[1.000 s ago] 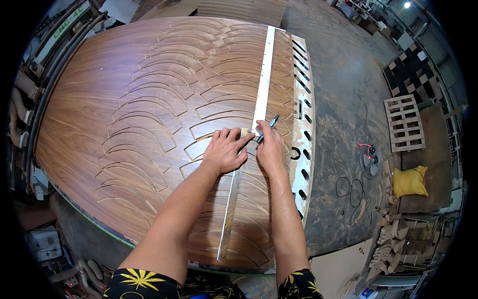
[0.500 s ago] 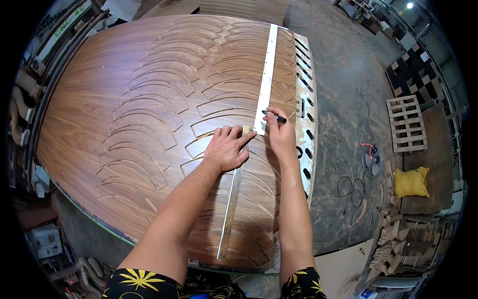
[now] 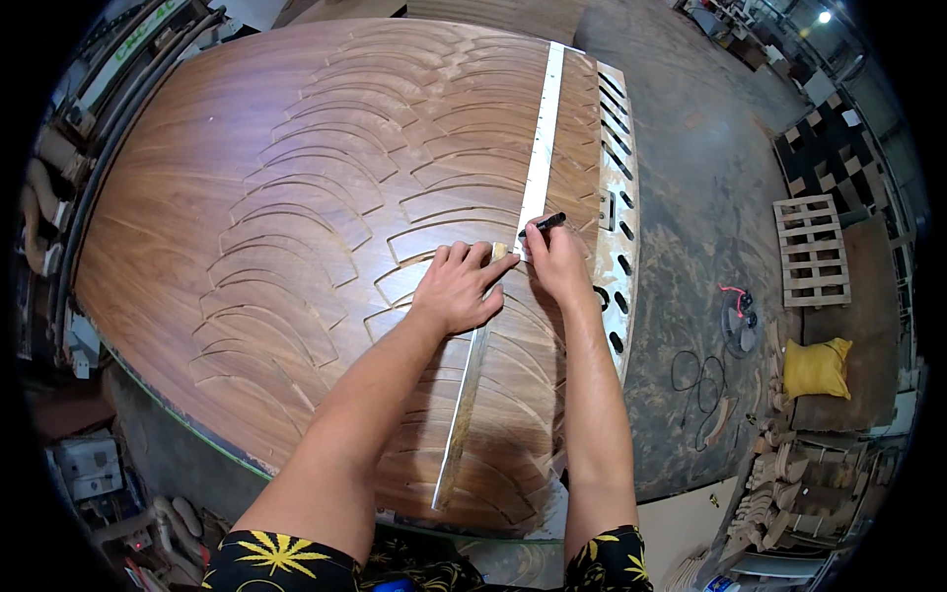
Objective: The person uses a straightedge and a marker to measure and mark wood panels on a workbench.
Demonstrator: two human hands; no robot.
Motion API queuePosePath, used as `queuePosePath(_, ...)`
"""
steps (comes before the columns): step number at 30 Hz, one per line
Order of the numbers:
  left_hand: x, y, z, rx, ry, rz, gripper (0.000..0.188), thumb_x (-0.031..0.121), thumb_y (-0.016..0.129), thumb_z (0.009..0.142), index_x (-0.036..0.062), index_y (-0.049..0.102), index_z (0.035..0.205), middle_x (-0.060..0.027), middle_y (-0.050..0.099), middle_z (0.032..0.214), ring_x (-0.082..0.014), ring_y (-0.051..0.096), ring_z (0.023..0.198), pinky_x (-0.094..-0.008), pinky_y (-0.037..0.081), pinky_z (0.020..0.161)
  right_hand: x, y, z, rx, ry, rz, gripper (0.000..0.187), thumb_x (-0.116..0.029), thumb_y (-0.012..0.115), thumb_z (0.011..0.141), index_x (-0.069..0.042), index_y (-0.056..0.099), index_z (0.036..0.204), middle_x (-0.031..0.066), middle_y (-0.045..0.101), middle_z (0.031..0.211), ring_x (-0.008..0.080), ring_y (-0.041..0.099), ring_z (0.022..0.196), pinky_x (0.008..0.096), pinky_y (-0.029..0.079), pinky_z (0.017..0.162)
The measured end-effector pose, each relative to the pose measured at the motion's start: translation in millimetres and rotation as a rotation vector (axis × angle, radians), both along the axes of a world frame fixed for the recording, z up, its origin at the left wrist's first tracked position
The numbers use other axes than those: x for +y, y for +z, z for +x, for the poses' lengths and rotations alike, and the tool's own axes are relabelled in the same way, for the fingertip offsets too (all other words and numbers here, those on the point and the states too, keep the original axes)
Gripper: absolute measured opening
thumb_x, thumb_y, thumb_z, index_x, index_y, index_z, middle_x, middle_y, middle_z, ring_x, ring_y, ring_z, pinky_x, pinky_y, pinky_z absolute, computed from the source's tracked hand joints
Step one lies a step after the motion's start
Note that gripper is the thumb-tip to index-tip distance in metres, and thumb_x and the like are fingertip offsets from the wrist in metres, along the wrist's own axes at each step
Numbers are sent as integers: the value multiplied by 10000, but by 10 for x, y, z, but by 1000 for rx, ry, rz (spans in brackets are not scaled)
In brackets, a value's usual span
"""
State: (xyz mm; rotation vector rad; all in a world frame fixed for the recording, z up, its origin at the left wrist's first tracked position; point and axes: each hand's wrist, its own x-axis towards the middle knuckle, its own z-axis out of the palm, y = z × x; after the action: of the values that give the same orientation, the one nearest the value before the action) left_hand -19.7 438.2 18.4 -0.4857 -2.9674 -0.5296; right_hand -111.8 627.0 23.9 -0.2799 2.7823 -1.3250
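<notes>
The left hand [image 3: 459,288] lay flat with fingers spread on a large walnut-coloured panel [image 3: 197,237], its fingertips pressing a long metal straightedge [image 3: 538,148] that ran lengthwise across the panel, from the far end to the near edge. The panel was routed with rows of curved, arc-shaped pieces and rested on a pale worktop [image 3: 619,212] pierced by dark slots along its right side. The right hand [image 3: 554,261] was closed around a black marker [image 3: 544,224], pinching it near the tip, which sat just beside the straightedge, close to the left fingertips.

The main risk looked to be the straightedge slipping. It was held down at one point only, so sideways pressure from the marker could pivot its long free ends and bend the line off true. The marker tip could also ride up over the thin metal edge or snag in a routed groove, leaving a stray mark on the veneer. A cut piece might shift under the pressing hand.
</notes>
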Motion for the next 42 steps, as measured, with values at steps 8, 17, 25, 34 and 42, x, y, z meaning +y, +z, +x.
queuePosePath(8, -29, -32, 2, -4, 1, -2, 586, 369, 578, 955, 306, 562, 1537, -94, 570, 1325, -303, 503, 1187, -444, 384, 1042, -47, 58, 5, -8, 24, -2, 365, -311, 637, 1033, 44, 701, 1084, 309, 729, 985, 497, 699, 972, 530, 546, 824)
queuePosePath(17, -21, 6, 0, -46, 0, -39, 592, 392, 567, 975, 316, 532, 1561, -95, 560, 1346, -300, 499, 1187, -445, 384, 1039, -71, 70, 13, 64, 30, 21, 365, -307, 643, 1025, 50, 706, 1065, 308, 730, 968, 504, 699, 952, 540, 549, 812)
queuePosePath(25, -25, -13, -4, -24, -6, -43, 595, 398, 565, 973, 324, 528, 1563, -95, 558, 1350, -298, 495, 1189, -443, 384, 1042, -73, 64, -14, 54, 17, 66, 362, -307, 650, 1022, 48, 709, 1060, 308, 729, 955, 505, 698, 936, 554, 546, 801)
queuePosePath(34, -17, 10, 0, -37, -7, -26, 592, 391, 566, 970, 320, 535, 1558, -93, 563, 1338, -301, 503, 1178, -445, 388, 1043, -73, 83, -9, 76, 14, 74, 351, -305, 655, 1019, 40, 712, 1052, 306, 730, 958, 505, 700, 935, 554, 550, 806)
queuePosePath(42, -26, -13, -3, -25, -5, -34, 589, 382, 568, 973, 319, 536, 1558, -99, 564, 1323, -305, 505, 1174, -448, 392, 1042, -67, 131, -1, 73, 41, 74, 355, -305, 657, 1015, 41, 718, 1067, 312, 727, 965, 508, 698, 941, 550, 554, 810)
